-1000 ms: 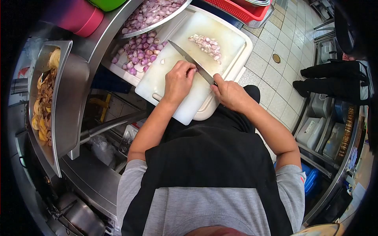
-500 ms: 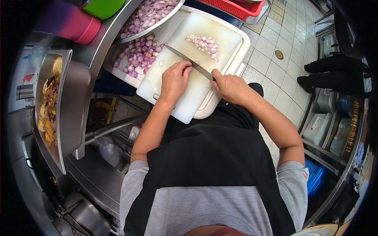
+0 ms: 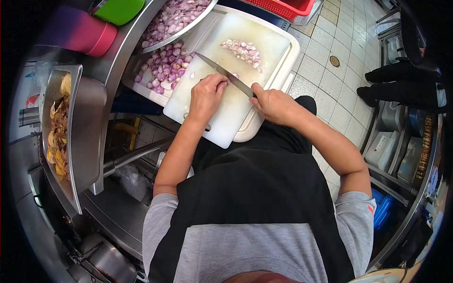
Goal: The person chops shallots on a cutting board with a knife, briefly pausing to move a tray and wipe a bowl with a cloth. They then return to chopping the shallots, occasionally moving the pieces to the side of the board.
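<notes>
My right hand [image 3: 274, 104] is closed round the handle of a kitchen knife [image 3: 220, 69], its blade pointing up and left over the white cutting board [image 3: 222, 123]. Close beside the blade, the fingers of my left hand [image 3: 205, 98] are pinched together on a small shallot, mostly hidden by the fingertips. A small pinkish piece [image 3: 235, 75] lies against the far side of the blade. Farther up the board is a heap of chopped shallots [image 3: 243, 52]. Whole peeled shallots [image 3: 167, 66] fill the left part of the cream tub [image 3: 296, 49] that bears the board.
A large bowl of sliced shallots [image 3: 172, 21] stands at the upper left, by the steel counter. On that counter are a pink container [image 3: 101, 40] and a steel pan of cooked food [image 3: 59, 134]. A red basket [image 3: 288, 6] sits beyond the tub. Another person's legs [image 3: 401, 85] show at right.
The knife and both hands have shifted very slightly at the board, and the pinkish piece beside the blade shows more. My grip looks the same in both hands.
</notes>
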`<state>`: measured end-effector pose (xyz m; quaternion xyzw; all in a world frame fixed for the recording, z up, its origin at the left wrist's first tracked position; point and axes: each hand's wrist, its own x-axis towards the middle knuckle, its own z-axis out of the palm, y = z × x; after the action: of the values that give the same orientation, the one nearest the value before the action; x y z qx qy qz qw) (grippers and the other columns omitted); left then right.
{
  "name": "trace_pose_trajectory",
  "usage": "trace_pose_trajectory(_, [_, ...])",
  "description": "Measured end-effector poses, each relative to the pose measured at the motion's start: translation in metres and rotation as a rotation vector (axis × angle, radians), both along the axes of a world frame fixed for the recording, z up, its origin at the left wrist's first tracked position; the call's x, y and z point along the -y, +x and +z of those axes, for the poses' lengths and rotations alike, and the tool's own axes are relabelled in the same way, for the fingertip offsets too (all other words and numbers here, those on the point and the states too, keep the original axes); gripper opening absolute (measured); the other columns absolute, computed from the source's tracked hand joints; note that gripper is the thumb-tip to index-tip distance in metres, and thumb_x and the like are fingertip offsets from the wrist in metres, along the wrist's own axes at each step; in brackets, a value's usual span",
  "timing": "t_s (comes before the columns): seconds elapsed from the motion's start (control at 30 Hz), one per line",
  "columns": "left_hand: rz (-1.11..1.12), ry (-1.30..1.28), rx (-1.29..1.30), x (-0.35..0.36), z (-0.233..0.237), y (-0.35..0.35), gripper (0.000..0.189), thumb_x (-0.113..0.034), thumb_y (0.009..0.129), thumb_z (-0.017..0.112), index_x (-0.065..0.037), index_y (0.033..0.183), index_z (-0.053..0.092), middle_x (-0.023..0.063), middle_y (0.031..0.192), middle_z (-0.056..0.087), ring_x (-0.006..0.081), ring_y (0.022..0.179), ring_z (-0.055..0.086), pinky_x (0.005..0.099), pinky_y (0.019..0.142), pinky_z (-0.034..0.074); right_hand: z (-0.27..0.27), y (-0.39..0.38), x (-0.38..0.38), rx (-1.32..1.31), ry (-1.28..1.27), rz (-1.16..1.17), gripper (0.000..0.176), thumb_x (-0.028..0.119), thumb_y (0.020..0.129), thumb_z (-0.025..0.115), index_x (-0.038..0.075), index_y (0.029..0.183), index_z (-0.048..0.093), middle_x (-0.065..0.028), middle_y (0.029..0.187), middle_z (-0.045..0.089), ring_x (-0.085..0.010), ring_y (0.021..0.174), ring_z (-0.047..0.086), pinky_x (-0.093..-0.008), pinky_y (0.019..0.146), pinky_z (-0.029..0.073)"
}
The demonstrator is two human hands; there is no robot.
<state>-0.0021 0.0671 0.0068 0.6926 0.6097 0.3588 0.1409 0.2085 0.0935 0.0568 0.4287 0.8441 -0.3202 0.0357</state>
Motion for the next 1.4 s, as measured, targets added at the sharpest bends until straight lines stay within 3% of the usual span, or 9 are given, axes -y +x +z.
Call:
trace_pose_trajectory(0.13, [0.000, -0.023, -0.008, 0.002, 0.002, -0.001, 0.010, -0.004, 0.082, 0.067, -0.006, 0.092, 0.066, 0.0109, 0.084, 0.068, 0.0306, 0.077, 0.067, 0.0395, 0.069, 0.053, 0.008, 0.000, -0.009, -0.077, 0.002, 0.025, 0.029, 0.026, 0.099, 0.048, -0.001, 0.105, 0.043, -0.0281, 0.073, 0.063, -0.0468, 0.076, 0.063, -0.0548, 0.069, 0.049])
trace_pose_trajectory(0.3, [0.018, -0.023, -0.012, 0.001, 0.000, -0.001, 0.009, -0.004, 0.082, 0.067, -0.006, 0.091, 0.065, 0.0107, 0.084, 0.068, 0.0303, 0.077, 0.067, 0.0394, 0.068, 0.052, 0.046, 0.009, -0.007, 0.074, -0.038, 0.100, 0.028, 0.025, 0.099, 0.049, -0.001, 0.104, 0.042, -0.0285, 0.072, 0.062, -0.0464, 0.075, 0.063, -0.0551, 0.068, 0.048])
trace_pose_trajectory(0.5, [0.011, -0.017, 0.030, 0.003, 0.003, -0.001, 0.009, -0.004, 0.082, 0.067, -0.006, 0.090, 0.065, 0.0113, 0.085, 0.068, 0.0307, 0.078, 0.067, 0.0394, 0.069, 0.052, 0.000, -0.002, -0.005, -0.066, 0.024, 0.031, 0.027, 0.025, 0.099, 0.048, -0.001, 0.103, 0.043, -0.0276, 0.071, 0.062, -0.0466, 0.075, 0.063, -0.0548, 0.068, 0.048])
trace_pose_trajectory(0.67, [0.022, -0.018, 0.035, 0.003, -0.003, -0.002, 0.008, -0.004, 0.082, 0.067, -0.005, 0.089, 0.065, 0.0118, 0.085, 0.068, 0.0306, 0.078, 0.067, 0.0393, 0.069, 0.053, 0.059, 0.000, -0.011, 0.148, -0.049, 0.138, 0.030, 0.026, 0.099, 0.046, -0.001, 0.110, 0.045, -0.0262, 0.081, 0.066, -0.0438, 0.080, 0.066, -0.0528, 0.071, 0.051])
trace_pose_trajectory(0.9, [0.020, 0.001, 0.051, 0.004, -0.001, -0.002, 0.007, -0.003, 0.081, 0.067, -0.004, 0.088, 0.065, 0.0120, 0.085, 0.068, 0.0301, 0.077, 0.067, 0.0385, 0.068, 0.053, -0.009, -0.008, 0.001, -0.076, -0.027, -0.014, 0.029, 0.026, 0.098, 0.048, 0.000, 0.109, 0.041, -0.0263, 0.076, 0.065, -0.0448, 0.078, 0.065, -0.0536, 0.070, 0.050])
trace_pose_trajectory(1.1, [0.026, 0.000, 0.031, 0.004, -0.004, -0.002, 0.008, -0.003, 0.081, 0.068, -0.004, 0.088, 0.065, 0.0118, 0.083, 0.068, 0.0300, 0.076, 0.067, 0.0387, 0.067, 0.053, 0.056, -0.006, -0.009, 0.110, -0.060, 0.078, 0.032, 0.026, 0.099, 0.048, -0.004, 0.106, 0.049, -0.0272, 0.083, 0.066, -0.0445, 0.083, 0.065, -0.0523, 0.075, 0.050])
trace_pose_trajectory(1.17, [0.025, 0.010, 0.030, 0.003, -0.004, -0.002, 0.008, -0.003, 0.081, 0.068, -0.005, 0.088, 0.065, 0.0118, 0.083, 0.068, 0.0300, 0.076, 0.067, 0.0387, 0.067, 0.053, 0.054, -0.002, -0.005, 0.095, -0.036, 0.095, 0.031, 0.026, 0.099, 0.049, -0.003, 0.108, 0.045, -0.0285, 0.075, 0.063, -0.0468, 0.077, 0.064, -0.0540, 0.070, 0.049])
trace_pose_trajectory(1.4, [0.034, 0.016, 0.061, 0.007, -0.005, -0.003, 0.007, -0.004, 0.081, 0.068, -0.005, 0.087, 0.065, 0.0116, 0.083, 0.068, 0.0302, 0.076, 0.067, 0.0394, 0.067, 0.052, -0.016, -0.014, 0.010, -0.130, 0.017, -0.067, 0.030, 0.025, 0.098, 0.049, -0.001, 0.111, 0.042, -0.0288, 0.073, 0.063, -0.0479, 0.074, 0.063, -0.0559, 0.068, 0.048])
